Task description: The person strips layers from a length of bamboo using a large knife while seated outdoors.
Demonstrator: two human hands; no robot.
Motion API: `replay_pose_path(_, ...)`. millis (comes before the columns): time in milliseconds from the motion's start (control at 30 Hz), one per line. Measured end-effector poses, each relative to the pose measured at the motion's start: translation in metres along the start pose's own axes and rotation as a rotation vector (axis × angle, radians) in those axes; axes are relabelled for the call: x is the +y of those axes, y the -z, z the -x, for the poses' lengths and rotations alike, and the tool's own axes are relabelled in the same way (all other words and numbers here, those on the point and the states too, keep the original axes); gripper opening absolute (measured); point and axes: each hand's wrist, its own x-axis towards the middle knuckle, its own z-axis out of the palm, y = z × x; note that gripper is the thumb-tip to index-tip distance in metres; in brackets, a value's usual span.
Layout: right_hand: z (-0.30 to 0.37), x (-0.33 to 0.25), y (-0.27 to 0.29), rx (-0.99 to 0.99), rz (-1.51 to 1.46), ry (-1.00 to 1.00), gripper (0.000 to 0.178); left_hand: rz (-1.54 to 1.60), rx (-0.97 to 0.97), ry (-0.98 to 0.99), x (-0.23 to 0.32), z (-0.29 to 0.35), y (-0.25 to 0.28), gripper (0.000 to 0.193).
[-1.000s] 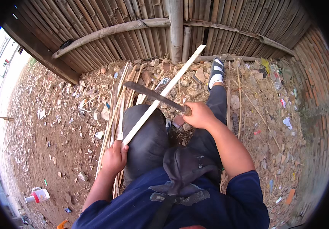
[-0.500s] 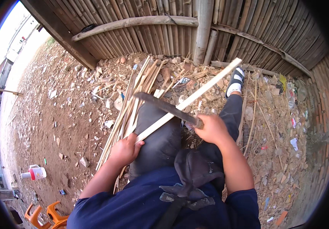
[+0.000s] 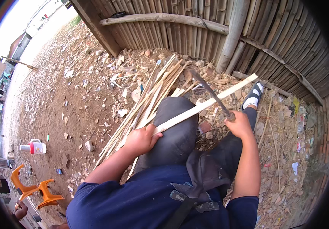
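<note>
The left hand [image 3: 140,140] is closed around the near end of a pale bamboo strip [image 3: 206,104], forearm reaching forward from the lower left. The strip lies across the left knee [image 3: 177,126] and runs up to the right, its far end near the sandalled foot [image 3: 253,97]. Left of the knee a pile of split strips [image 3: 149,100] rests on the dirt ground [image 3: 57,103]. The right hand [image 3: 240,125] is clamped on the handle of a long knife [image 3: 210,93], the blade slanting up-left and crossing the strip. Compared with half a second ago, the blade stands steeper and the right hand sits farther right.
</note>
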Motion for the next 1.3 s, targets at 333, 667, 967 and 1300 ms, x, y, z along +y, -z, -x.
replay_pose_path(333, -0.010, 0.023, 0.005, 0.032, 0.040, -0.055, 0.031, 0.004, 0.054, 0.014, -0.006, 0.002, -0.010, 0.037)
replay_pose_path(667, 0.008, 0.004, 0.006, -0.115, 0.087, 0.112, 0.028, -0.009, 0.010, 0.003, -0.009, 0.001, -0.006, 0.036)
replay_pose_path(967, 0.020, -0.016, -0.018, -0.011, 0.077, 0.188, 0.022, -0.006, -0.045, 0.077, -0.004, 0.004, -0.002, 0.033)
replay_pose_path(1300, 0.010, -0.009, 0.001, -0.070, -0.045, 0.142, 0.035, -0.018, -0.026, 0.070, -0.004, 0.000, -0.004, 0.034)
